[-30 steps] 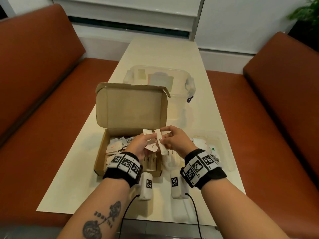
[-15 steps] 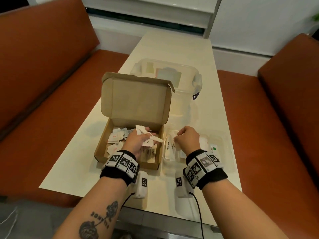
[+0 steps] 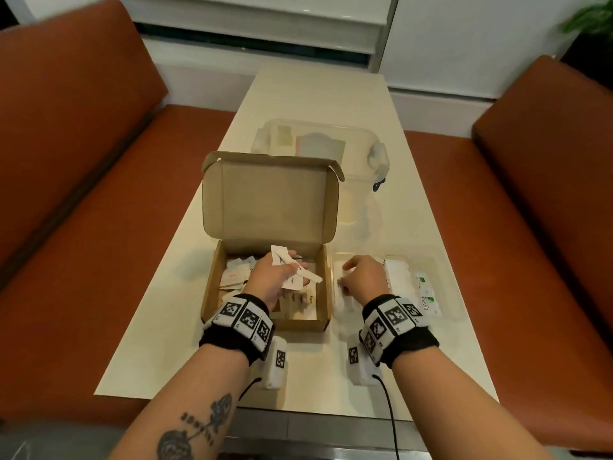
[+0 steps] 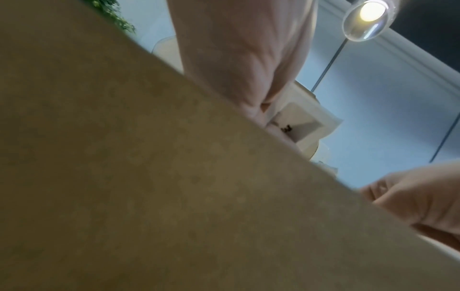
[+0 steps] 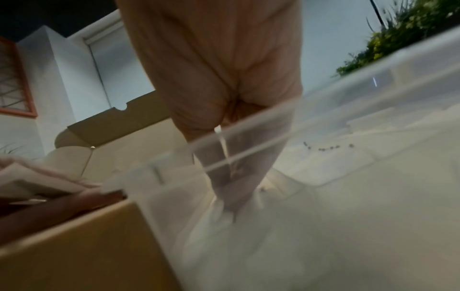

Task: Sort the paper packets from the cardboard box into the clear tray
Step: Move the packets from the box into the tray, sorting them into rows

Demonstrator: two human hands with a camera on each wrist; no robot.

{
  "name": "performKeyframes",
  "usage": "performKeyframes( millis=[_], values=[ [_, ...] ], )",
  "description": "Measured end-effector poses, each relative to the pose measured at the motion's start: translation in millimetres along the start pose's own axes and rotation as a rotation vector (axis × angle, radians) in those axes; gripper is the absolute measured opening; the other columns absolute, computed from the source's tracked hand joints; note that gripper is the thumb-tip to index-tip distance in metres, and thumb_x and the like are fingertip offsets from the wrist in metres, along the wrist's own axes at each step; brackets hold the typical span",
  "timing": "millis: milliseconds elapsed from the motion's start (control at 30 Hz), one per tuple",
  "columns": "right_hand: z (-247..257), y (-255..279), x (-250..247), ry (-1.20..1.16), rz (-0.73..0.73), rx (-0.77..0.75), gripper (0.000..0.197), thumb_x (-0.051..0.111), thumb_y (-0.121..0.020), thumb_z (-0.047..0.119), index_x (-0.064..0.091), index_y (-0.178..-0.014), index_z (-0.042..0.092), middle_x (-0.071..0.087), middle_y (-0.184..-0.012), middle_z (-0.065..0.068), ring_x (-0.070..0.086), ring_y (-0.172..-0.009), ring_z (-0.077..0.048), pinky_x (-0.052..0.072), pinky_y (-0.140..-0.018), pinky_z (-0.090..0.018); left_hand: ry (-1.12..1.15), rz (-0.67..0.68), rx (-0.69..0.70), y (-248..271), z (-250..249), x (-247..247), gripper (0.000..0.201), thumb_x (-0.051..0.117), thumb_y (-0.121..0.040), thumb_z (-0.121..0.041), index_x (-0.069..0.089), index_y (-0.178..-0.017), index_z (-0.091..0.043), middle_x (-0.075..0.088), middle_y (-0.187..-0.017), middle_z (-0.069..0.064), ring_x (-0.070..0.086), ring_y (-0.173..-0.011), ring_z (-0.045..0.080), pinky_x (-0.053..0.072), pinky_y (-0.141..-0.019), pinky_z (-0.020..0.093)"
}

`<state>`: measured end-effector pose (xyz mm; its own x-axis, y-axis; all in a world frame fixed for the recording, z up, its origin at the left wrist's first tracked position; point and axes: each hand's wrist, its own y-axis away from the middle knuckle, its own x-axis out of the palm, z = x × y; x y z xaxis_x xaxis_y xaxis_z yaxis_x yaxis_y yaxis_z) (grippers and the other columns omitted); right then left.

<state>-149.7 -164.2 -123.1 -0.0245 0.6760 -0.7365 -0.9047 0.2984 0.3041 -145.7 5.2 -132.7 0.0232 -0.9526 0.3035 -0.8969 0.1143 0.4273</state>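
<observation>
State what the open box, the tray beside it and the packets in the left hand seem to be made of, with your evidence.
Open brown box: matte corrugated cardboard, folded flaps. Clear tray: glossy see-through plastic, probably rigid; the table shows through. White packets in the left hand: thin matte paper, creased and bent.

Dim, warm indoor light. A ceiling lamp point(image 4: 366, 19) glares in the left wrist view. Both wrist views are blurred and soft; the head view bends at its edges.
</observation>
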Motion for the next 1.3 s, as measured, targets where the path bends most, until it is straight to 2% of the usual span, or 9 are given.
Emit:
performKeyframes(
  millis=[167, 400, 533, 633, 800, 933, 1033, 1133, 1300],
  values=[
    [1.0, 6.3, -1.4, 0.165, 0.004, -0.098, 0.047, 0.062, -0.083, -0.001, 0.056, -0.128, 0.009, 0.064, -0.120, -0.012, 0.061, -0.110, -0.024, 0.045, -0.100, -0.032, -0.011, 0.024, -0.001, -2.1, -0.3, 0.2, 0.023, 0.048, -0.093, 0.006, 0.054, -0.112, -0.007, 0.065, -0.104, 0.017, 0.065, -0.094, 0.025, 0.057, -0.057, 0.025],
    [3.3, 10.3, -6.3, 0.273, 0.017, -0.157, 0.037, 0.063, -0.087, 0.007, 0.060, -0.124, 0.011, 0.060, -0.126, -0.008, 0.057, -0.114, -0.022, 0.042, -0.099, -0.028, -0.001, 0.042, 0.005, -7.1, 2.1, 1.6, 0.023, 0.050, -0.094, 0.003, 0.056, -0.109, -0.013, 0.071, -0.096, 0.010, 0.070, -0.090, 0.021, 0.057, -0.063, 0.027],
    [10.8, 16.1, -8.5, 0.032, -0.126, -0.237, 0.015, 0.058, -0.089, 0.014, 0.070, -0.094, 0.007, 0.070, -0.094, -0.009, 0.064, -0.088, -0.021, 0.047, -0.077, -0.026, -0.057, 0.107, 0.023, -7.2, 1.9, 7.9, 0.023, 0.050, -0.094, 0.000, 0.057, -0.110, -0.016, 0.072, -0.101, 0.011, 0.071, -0.094, 0.025, 0.056, -0.084, 0.042],
    [14.2, 21.3, -9.2, -0.192, -0.041, -0.220, 0.024, 0.065, -0.086, 0.030, 0.061, -0.078, 0.007, 0.068, -0.071, -0.008, 0.063, -0.063, -0.017, 0.052, -0.064, -0.028, -0.099, 0.109, 0.041, -5.2, -0.7, 15.6, 0.024, 0.052, -0.094, -0.002, 0.059, -0.108, -0.020, 0.070, -0.108, 0.013, 0.067, -0.102, 0.030, 0.052, -0.092, 0.047],
    [9.9, 23.0, -20.8, -0.453, 0.163, -0.151, 0.015, 0.071, -0.082, 0.012, 0.061, -0.089, 0.003, 0.070, -0.068, -0.005, 0.059, -0.051, -0.012, 0.055, -0.058, -0.024, -0.089, 0.136, 0.067, -6.0, -6.6, 27.4, 0.026, 0.049, -0.095, 0.001, 0.059, -0.107, -0.020, 0.069, -0.105, 0.011, 0.067, -0.093, 0.025, 0.053, -0.081, 0.038],
    [4.4, 19.0, -31.1, -0.527, 0.063, -0.146, 0.012, 0.065, -0.084, 0.001, 0.068, -0.095, 0.000, 0.067, -0.072, -0.010, 0.058, -0.058, -0.014, 0.054, -0.063, -0.025, -0.071, 0.118, 0.052, -9.8, -4.5, 32.1, 0.027, 0.048, -0.094, 0.005, 0.057, -0.113, -0.012, 0.066, -0.106, 0.019, 0.067, -0.092, 0.029, 0.058, -0.074, 0.037],
    [-1.8, 14.8, -46.9, -0.511, -0.005, -0.188, 0.016, 0.059, -0.088, 0.005, 0.072, -0.094, 0.010, 0.069, -0.085, -0.010, 0.058, -0.070, -0.012, 0.054, -0.073, -0.025, -0.021, 0.073, 0.031, -12.2, -3.8, 34.5, 0.028, 0.042, -0.095, 0.007, 0.052, -0.117, -0.006, 0.063, -0.102, 0.021, 0.068, -0.082, 0.027, 0.061, -0.065, 0.035],
    [-3.1, 11.3, -63.7, -0.437, -0.004, -0.270, 0.019, 0.057, -0.089, 0.006, 0.072, -0.090, 0.018, 0.067, -0.082, -0.007, 0.057, -0.070, -0.009, 0.051, -0.071, -0.019, -0.139, 0.011, 0.047, -12.1, -6.2, 36.6, 0.025, 0.039, -0.098, 0.001, 0.054, -0.114, -0.010, 0.064, -0.095, 0.013, 0.061, -0.066, 0.017, 0.057, -0.056, 0.028],
    [3.3, 4.2, -78.1, -0.385, 0.029, -0.326, 0.016, 0.069, -0.081, 0.007, 0.066, -0.097, 0.012, 0.068, -0.081, -0.017, 0.062, -0.070, -0.015, 0.054, -0.078, -0.030, -0.294, -0.033, 0.151, -10.9, -10.7, 44.7, 0.024, 0.046, -0.097, -0.007, 0.061, -0.115, -0.011, 0.067, -0.096, 0.006, 0.049, -0.059, 0.008, 0.045, -0.053, 0.021]
  ],
)
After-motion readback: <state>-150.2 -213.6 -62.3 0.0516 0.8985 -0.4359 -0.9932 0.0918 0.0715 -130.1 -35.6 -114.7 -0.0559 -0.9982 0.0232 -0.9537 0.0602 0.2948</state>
